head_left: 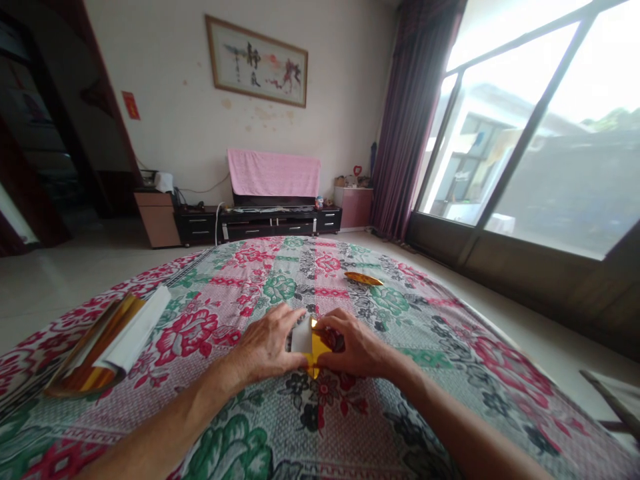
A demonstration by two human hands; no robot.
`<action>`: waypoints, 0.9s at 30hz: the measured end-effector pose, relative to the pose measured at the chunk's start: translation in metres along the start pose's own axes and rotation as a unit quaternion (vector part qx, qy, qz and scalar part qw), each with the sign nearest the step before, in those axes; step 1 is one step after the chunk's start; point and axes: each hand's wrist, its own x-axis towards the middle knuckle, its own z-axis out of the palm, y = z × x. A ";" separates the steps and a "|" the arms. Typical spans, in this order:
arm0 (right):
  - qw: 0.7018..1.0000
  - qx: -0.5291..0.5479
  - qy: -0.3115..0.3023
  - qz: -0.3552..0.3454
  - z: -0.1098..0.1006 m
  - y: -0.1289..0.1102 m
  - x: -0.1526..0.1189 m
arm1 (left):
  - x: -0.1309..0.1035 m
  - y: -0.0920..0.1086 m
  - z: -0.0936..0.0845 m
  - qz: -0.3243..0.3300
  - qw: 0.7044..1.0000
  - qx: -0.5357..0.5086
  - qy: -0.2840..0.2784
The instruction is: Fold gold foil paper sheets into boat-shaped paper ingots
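Between my two hands, close above the flowered cloth, is a small piece of gold foil paper [321,343], folded, with a white underside showing on its left half. My left hand [273,343] grips the left side, thumb at the near edge and fingers at the far edge. On the other side, my right hand [353,345] pinches the gold half between thumb and fingers. Beyond my right hand lies a gold folded boat-shaped piece [364,279]. A loosely curled stack of gold and white paper sheets [107,343] rests at the left.
A tablecloth with red and green flowers [200,333] covers the round table. Past its far edge stand a low black cabinet [295,225] and a pink cloth [275,173] draped over something. A large window [525,133] is at the right, with a wooden frame [607,393] near the table.
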 end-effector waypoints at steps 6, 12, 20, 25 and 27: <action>1.000 -0.005 0.000 -0.019 0.000 0.001 0.001 | -0.001 -0.004 0.005 0.096 0.994 -0.052 -0.026; 0.998 -0.035 -0.012 -0.052 -0.004 -0.006 0.002 | -0.003 0.001 0.003 0.112 0.992 -0.044 -0.039; 0.997 -0.048 -0.008 -0.065 -0.003 -0.012 0.002 | -0.001 0.005 0.000 0.136 0.988 -0.061 -0.048; 0.997 -0.043 -0.016 -0.068 -0.004 -0.013 0.002 | -0.004 0.007 0.002 0.123 0.990 -0.054 -0.036; 0.996 -0.042 -0.018 -0.072 -0.005 -0.015 0.002 | -0.004 0.008 0.002 0.127 0.990 -0.054 -0.032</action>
